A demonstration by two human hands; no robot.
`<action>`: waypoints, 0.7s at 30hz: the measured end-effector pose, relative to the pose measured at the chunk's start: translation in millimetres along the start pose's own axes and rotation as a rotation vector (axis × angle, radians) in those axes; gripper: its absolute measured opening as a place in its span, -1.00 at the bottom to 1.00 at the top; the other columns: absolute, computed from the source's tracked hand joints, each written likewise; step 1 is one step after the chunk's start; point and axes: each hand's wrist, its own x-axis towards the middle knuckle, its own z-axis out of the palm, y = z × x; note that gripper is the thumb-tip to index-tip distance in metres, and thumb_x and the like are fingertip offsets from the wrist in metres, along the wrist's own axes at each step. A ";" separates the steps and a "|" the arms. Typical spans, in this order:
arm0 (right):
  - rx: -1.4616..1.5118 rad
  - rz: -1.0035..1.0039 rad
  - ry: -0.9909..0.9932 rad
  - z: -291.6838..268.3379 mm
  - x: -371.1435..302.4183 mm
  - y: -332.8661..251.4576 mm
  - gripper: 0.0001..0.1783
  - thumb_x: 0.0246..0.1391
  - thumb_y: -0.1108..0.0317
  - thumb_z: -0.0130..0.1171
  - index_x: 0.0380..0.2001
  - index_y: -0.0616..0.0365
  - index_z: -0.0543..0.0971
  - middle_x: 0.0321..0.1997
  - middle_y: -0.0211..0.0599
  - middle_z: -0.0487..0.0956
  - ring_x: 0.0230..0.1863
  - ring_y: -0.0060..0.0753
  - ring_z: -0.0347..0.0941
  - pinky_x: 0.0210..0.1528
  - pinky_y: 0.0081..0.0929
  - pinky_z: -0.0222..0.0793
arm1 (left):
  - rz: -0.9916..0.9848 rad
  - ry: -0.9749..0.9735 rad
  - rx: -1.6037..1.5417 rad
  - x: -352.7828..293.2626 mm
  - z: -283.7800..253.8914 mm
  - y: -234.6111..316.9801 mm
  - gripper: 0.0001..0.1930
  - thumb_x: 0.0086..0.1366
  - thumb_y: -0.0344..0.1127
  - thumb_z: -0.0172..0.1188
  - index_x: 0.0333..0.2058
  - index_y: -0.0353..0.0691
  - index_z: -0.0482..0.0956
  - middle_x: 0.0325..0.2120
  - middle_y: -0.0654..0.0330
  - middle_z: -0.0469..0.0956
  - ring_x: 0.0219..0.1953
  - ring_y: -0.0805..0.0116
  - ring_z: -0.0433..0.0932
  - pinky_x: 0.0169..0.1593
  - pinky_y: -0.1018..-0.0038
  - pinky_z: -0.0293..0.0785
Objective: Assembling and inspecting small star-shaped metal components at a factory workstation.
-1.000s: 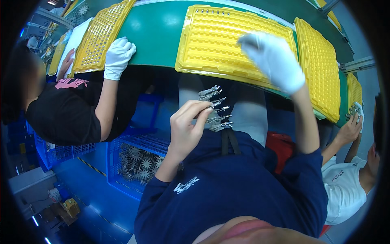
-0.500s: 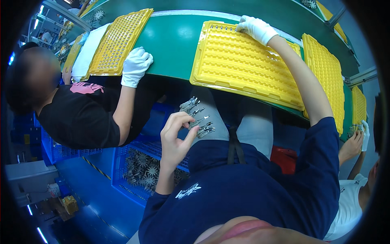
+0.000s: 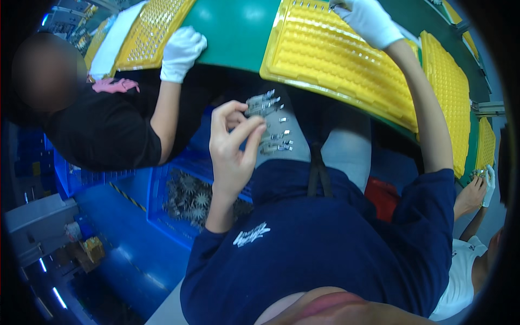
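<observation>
My bare left hand (image 3: 235,142) is closed on a star-shaped metal piece (image 3: 265,104) with several thin prongs, above my lap. Its thumb and forefinger come together over the middle of the piece and hide part of it. At the far side of a yellow moulded tray (image 3: 336,70), my white-gloved right hand (image 3: 369,23) has its fingers pinched at the far row of slots. What they hold, if anything, is too small to make out, and the upper picture edge crops the hand. Small metal parts (image 3: 310,4) sit in that row, left of my fingers.
A second yellow tray (image 3: 447,103) lies to the right on the green table (image 3: 233,32). At left, a co-worker's gloved hand (image 3: 183,50) rests by a filled yellow tray (image 3: 154,35). A blue crate (image 3: 157,208) of star-shaped pieces (image 3: 192,197) stands below; another person's hands (image 3: 476,189) work far right.
The whole view has shifted, so the table and trays sit higher in the picture. My left hand has risen with the metal piece, its fingers now over the middle. My right hand remains at the far row.
</observation>
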 end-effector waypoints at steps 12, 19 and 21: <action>0.457 -0.034 -0.076 17.7 -139.3 -145.2 -0.77 0.14 0.28 0.23 -0.16 0.11 0.62 -0.28 -0.19 0.62 -0.26 -0.06 0.59 -0.17 -0.28 0.52 | 0.095 -0.064 -0.026 1.0 9.8 10.2 -0.88 0.15 -0.60 0.31 -0.30 -0.38 0.69 -0.39 0.12 0.65 -0.41 0.40 0.59 -0.32 0.56 0.48; 0.406 -0.137 -0.042 14.9 -139.3 -145.8 -0.78 0.15 0.29 0.23 -0.16 0.12 0.61 -0.31 -0.19 0.60 -0.28 -0.12 0.59 -0.21 -0.33 0.53 | 0.082 -0.079 -0.045 3.1 11.1 18.2 -0.88 0.14 -0.61 0.31 -0.31 -0.38 0.69 -0.39 0.11 0.65 -0.41 0.38 0.59 -0.33 0.55 0.47; 0.386 -0.158 -0.038 14.3 -140.6 -146.9 -0.78 0.14 0.31 0.23 -0.16 0.11 0.61 -0.32 -0.19 0.59 -0.28 -0.13 0.59 -0.23 -0.35 0.53 | 0.127 -0.096 -0.023 5.1 12.3 20.6 -0.88 0.13 -0.62 0.31 -0.31 -0.38 0.69 -0.40 0.09 0.65 -0.42 0.36 0.58 -0.35 0.54 0.46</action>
